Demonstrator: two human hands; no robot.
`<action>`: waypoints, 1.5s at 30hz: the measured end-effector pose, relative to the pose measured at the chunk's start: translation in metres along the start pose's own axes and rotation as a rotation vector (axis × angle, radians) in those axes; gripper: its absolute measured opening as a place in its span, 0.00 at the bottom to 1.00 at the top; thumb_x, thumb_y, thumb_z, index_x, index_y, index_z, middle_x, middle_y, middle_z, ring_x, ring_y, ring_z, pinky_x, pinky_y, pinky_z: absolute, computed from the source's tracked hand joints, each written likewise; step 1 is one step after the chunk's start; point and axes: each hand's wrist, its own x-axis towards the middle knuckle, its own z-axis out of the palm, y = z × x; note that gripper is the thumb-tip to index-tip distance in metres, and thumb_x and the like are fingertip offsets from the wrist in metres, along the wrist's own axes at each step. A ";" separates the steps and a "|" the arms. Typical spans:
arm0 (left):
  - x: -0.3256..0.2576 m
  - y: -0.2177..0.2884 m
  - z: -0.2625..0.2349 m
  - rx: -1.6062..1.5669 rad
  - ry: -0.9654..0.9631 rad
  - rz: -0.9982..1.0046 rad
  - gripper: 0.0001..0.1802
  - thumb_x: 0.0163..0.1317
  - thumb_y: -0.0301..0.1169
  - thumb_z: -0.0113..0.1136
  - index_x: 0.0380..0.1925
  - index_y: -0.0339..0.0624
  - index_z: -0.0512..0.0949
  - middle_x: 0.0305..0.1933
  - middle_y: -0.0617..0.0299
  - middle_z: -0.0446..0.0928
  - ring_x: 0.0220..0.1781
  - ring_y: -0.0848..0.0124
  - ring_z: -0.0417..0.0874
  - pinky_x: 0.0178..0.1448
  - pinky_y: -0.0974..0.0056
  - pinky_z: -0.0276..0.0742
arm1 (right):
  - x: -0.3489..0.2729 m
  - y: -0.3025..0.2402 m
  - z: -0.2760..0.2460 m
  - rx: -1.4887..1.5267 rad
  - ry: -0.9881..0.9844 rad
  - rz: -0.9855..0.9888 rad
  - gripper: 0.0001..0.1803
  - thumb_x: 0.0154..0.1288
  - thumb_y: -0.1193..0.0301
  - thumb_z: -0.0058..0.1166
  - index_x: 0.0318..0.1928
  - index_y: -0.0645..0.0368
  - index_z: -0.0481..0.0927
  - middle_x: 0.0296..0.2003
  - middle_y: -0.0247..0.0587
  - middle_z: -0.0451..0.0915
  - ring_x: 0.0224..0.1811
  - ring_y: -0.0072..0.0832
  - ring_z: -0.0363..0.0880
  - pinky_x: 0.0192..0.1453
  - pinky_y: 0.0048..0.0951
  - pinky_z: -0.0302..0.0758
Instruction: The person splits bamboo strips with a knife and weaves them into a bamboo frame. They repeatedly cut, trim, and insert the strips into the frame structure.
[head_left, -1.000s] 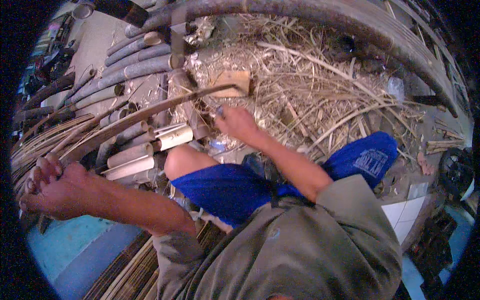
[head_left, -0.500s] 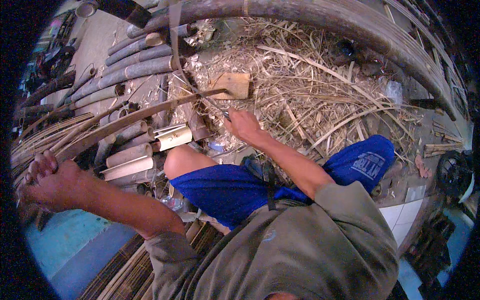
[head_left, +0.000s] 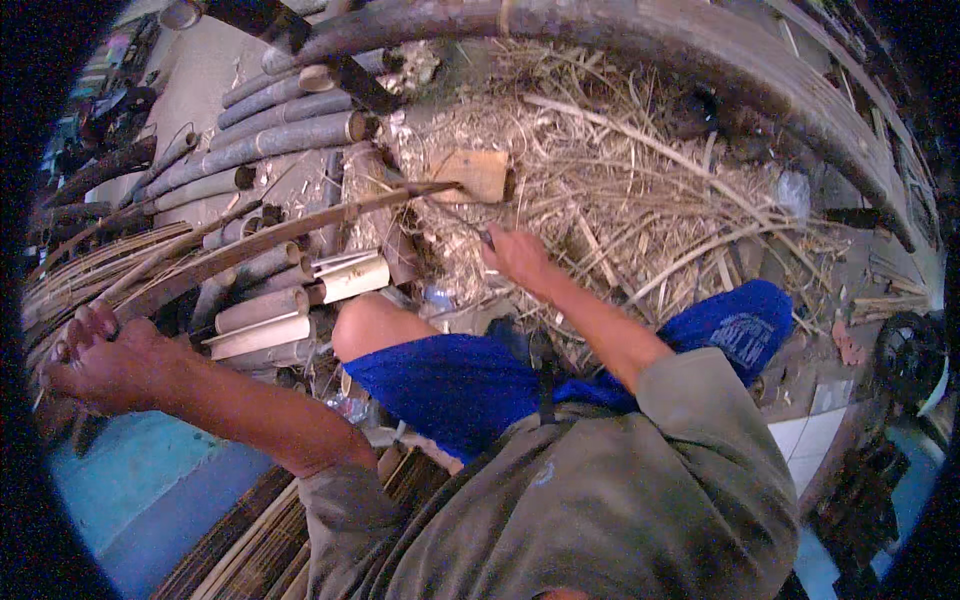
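Note:
A long split bamboo strip point(head_left: 265, 238) slants from the far left toward a wooden block point(head_left: 485, 172) in the middle, its tip at the block's near left edge. At the strip's near end my left hand point(head_left: 110, 365) is closed with curled fingers, apparently round it; the palm side is hidden. My right hand point(head_left: 520, 258) is wrapped round the dark handle of a knife point(head_left: 455, 212). Its thin blade points up and left, close to the strip's tip.
Shavings point(head_left: 600, 190) are heaped beyond and right of my right hand. Cut bamboo poles point(head_left: 285, 140) lie at the left, with split bamboo pieces point(head_left: 355, 280) by my knee. A thick bamboo pole point(head_left: 620, 25) spans the far side. Bundled slats point(head_left: 240, 540) lie below my left arm.
My right hand and the knife have moved slightly right and nearer. A thin pale sliver rising over the strip is no longer seen. My left hand stays almost in place.

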 end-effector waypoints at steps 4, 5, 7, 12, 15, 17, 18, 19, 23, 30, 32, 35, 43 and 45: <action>-0.001 0.002 0.004 0.045 0.014 -0.030 0.22 0.72 0.50 0.44 0.29 0.44 0.68 0.23 0.60 0.68 0.22 0.65 0.72 0.27 0.63 0.73 | -0.020 0.044 0.018 0.031 -0.048 0.221 0.20 0.63 0.59 0.54 0.39 0.67 0.79 0.30 0.64 0.81 0.37 0.60 0.82 0.44 0.55 0.78; 0.008 -0.006 -0.009 -0.134 -0.178 -0.105 0.23 0.73 0.51 0.42 0.29 0.45 0.69 0.23 0.61 0.68 0.22 0.65 0.71 0.28 0.63 0.73 | -0.020 0.035 0.015 0.059 -0.051 0.231 0.20 0.63 0.59 0.54 0.39 0.67 0.79 0.31 0.64 0.81 0.38 0.60 0.82 0.45 0.55 0.78; 0.027 -0.010 -0.036 -0.362 -0.403 -0.190 0.24 0.74 0.53 0.41 0.29 0.45 0.69 0.23 0.62 0.67 0.23 0.66 0.69 0.30 0.63 0.72 | -0.023 0.006 0.002 0.101 -0.064 0.235 0.20 0.62 0.59 0.55 0.39 0.68 0.79 0.32 0.65 0.82 0.39 0.60 0.82 0.46 0.55 0.77; -0.045 0.037 0.010 -0.376 -0.272 -0.166 0.27 0.70 0.60 0.49 0.31 0.47 0.71 0.22 0.66 0.64 0.23 0.72 0.64 0.32 0.64 0.66 | -0.037 -0.091 -0.063 0.238 0.011 0.074 0.20 0.64 0.58 0.55 0.39 0.67 0.77 0.32 0.65 0.81 0.37 0.60 0.81 0.42 0.54 0.76; -0.041 0.045 -0.012 -0.517 -0.480 -0.268 0.26 0.66 0.62 0.55 0.30 0.51 0.71 0.20 0.70 0.63 0.20 0.77 0.62 0.26 0.67 0.64 | -0.057 -0.181 -0.130 0.458 0.118 -0.170 0.20 0.64 0.59 0.58 0.41 0.67 0.75 0.31 0.63 0.81 0.35 0.59 0.82 0.37 0.51 0.76; -0.066 0.067 -0.007 -0.409 -0.478 -0.237 0.25 0.68 0.61 0.53 0.29 0.51 0.69 0.19 0.70 0.62 0.17 0.77 0.61 0.21 0.69 0.61 | -0.072 -0.224 -0.162 0.564 0.232 -0.411 0.17 0.63 0.63 0.61 0.43 0.65 0.75 0.29 0.60 0.81 0.34 0.57 0.82 0.34 0.48 0.77; -0.074 0.075 -0.005 -0.321 -0.327 -0.188 0.25 0.69 0.60 0.52 0.28 0.51 0.68 0.18 0.70 0.61 0.16 0.78 0.60 0.19 0.70 0.58 | -0.082 -0.246 -0.176 0.589 0.256 -0.484 0.16 0.63 0.65 0.61 0.44 0.64 0.75 0.29 0.58 0.81 0.33 0.55 0.82 0.33 0.47 0.77; -0.085 0.076 0.009 -0.251 -0.191 -0.154 0.25 0.69 0.59 0.52 0.27 0.52 0.66 0.17 0.70 0.60 0.15 0.78 0.59 0.17 0.70 0.55 | -0.086 -0.257 -0.186 0.602 0.300 -0.540 0.15 0.62 0.67 0.62 0.44 0.64 0.76 0.29 0.57 0.81 0.32 0.53 0.83 0.32 0.45 0.77; -0.102 0.086 0.011 -0.273 -0.316 -0.099 0.27 0.70 0.60 0.49 0.24 0.52 0.62 0.14 0.71 0.56 0.12 0.78 0.56 0.15 0.71 0.51 | -0.084 -0.265 -0.180 0.603 0.356 -0.576 0.15 0.62 0.67 0.62 0.44 0.63 0.76 0.29 0.56 0.81 0.29 0.51 0.83 0.29 0.45 0.77; -0.110 0.095 0.004 -0.043 -0.160 0.007 0.34 0.66 0.68 0.45 0.21 0.51 0.60 0.13 0.71 0.54 0.12 0.79 0.53 0.16 0.72 0.51 | -0.083 -0.257 -0.151 0.283 0.320 -0.462 0.16 0.64 0.63 0.60 0.39 0.63 0.73 0.25 0.56 0.81 0.30 0.54 0.83 0.31 0.49 0.79; -0.106 0.093 0.005 -0.065 -0.145 0.011 0.34 0.67 0.68 0.44 0.21 0.50 0.60 0.14 0.71 0.54 0.12 0.79 0.53 0.16 0.72 0.50 | -0.067 -0.239 -0.147 0.329 0.193 -0.363 0.17 0.63 0.61 0.60 0.39 0.62 0.73 0.26 0.57 0.81 0.30 0.54 0.83 0.31 0.50 0.79; -0.103 0.087 0.002 -0.099 -0.129 -0.011 0.32 0.69 0.66 0.44 0.22 0.50 0.60 0.14 0.71 0.55 0.13 0.79 0.52 0.16 0.72 0.49 | -0.070 -0.236 -0.149 0.378 0.183 -0.386 0.17 0.63 0.61 0.60 0.38 0.62 0.73 0.27 0.58 0.81 0.31 0.57 0.82 0.33 0.51 0.78; -0.091 0.076 0.003 -0.079 -0.091 -0.028 0.32 0.68 0.66 0.45 0.22 0.50 0.60 0.15 0.70 0.54 0.12 0.79 0.50 0.17 0.72 0.46 | -0.033 -0.178 -0.103 0.307 0.098 -0.095 0.19 0.64 0.56 0.56 0.36 0.63 0.77 0.27 0.63 0.81 0.32 0.60 0.82 0.37 0.56 0.78; -0.084 0.070 -0.002 -0.090 -0.130 -0.013 0.32 0.68 0.66 0.47 0.22 0.51 0.60 0.15 0.70 0.54 0.12 0.78 0.50 0.17 0.72 0.47 | -0.038 -0.187 -0.107 0.312 0.116 -0.168 0.19 0.65 0.56 0.55 0.36 0.63 0.77 0.27 0.63 0.81 0.32 0.60 0.82 0.37 0.56 0.78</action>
